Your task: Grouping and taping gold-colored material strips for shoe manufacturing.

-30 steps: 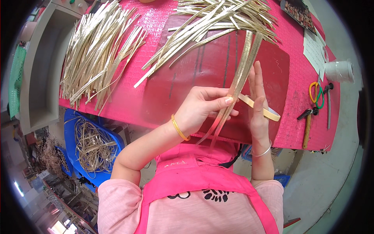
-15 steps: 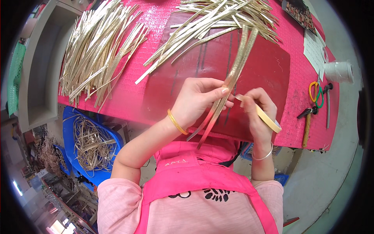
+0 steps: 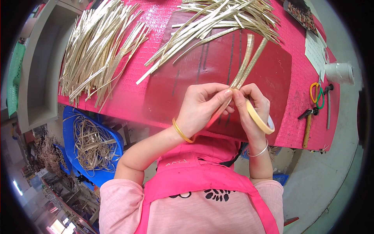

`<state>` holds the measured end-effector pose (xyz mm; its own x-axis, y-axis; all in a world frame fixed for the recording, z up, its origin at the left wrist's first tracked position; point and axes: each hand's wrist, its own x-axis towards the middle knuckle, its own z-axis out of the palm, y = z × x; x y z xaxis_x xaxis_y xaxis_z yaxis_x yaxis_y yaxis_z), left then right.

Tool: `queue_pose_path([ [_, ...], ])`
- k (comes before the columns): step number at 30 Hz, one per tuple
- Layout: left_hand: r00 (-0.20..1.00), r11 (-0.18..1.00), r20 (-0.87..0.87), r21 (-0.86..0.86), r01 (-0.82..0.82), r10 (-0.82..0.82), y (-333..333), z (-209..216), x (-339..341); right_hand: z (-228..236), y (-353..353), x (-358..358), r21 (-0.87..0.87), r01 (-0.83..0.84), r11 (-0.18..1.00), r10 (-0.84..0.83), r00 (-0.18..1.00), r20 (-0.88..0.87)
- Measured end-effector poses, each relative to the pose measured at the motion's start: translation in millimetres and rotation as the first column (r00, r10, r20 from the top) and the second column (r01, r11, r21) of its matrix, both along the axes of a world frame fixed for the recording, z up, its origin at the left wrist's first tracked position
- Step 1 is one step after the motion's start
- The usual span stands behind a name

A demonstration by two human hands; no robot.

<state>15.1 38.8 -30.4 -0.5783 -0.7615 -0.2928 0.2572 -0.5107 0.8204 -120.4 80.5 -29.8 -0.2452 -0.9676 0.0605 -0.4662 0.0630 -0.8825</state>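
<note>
Between thumb and fingers, my left hand pinches a pair of gold strips near their middle. Their upper ends spread apart over the dark red mat, and their lower ends hang toward my apron. My right hand has its fingertips closed at the strips, right against the left thumb. A roll of pale yellow tape hangs around the right hand's fingers. Whether a piece of tape lies between the fingertips is hidden. More loose gold strips lie in a heap on the mat's far part.
A large pile of gold strips covers the pink table at left. Scissors, a hammer and a white spool lie at right. A blue bin with tangled strips stands below the table's left edge.
My right hand has moved left and up to meet the left hand at the strips, bringing the tape roll along. The strips' upper ends have swung right and spread apart.
</note>
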Motion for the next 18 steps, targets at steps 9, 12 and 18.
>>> queue_pose_path([
  [9,0.759,0.908,-0.637,0.225,0.353,-0.137,-12,-7,2,-20,-2,1,-0.277,-0.022,0.960,0.201,0.745,0.636],
  [12,0.968,0.977,-0.224,0.155,0.148,-0.111,-14,1,2,-14,-4,4,-0.309,-0.030,0.950,0.237,0.714,0.659],
  [18,0.978,0.977,-0.096,-0.087,-0.194,0.185,-5,3,-1,-11,-5,5,-0.308,0.011,0.951,0.117,0.911,0.395],
])
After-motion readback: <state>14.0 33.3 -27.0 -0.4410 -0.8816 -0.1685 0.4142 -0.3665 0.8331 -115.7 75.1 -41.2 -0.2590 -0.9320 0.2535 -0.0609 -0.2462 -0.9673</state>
